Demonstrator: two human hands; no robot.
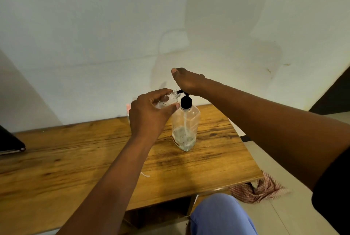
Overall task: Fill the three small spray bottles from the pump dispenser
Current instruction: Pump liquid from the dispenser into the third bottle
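Observation:
A clear pump dispenser (186, 128) with a black pump top stands on the wooden table (75, 159), liquid low in its base. My right hand (186, 81) presses flat on the pump head. My left hand (149, 115) holds a small clear spray bottle (171, 98), uncapped and tilted, its open neck at the black spout. Behind my left hand a pink-topped small bottle (128, 108) peeks out, mostly hidden.
A dark device (9, 142) lies at the table's left edge. A thin white tube (144, 174) lies on the wood near my left forearm. A checked cloth (257, 189) sits on the floor to the right. A blue-clad knee (219, 214) is below the table edge.

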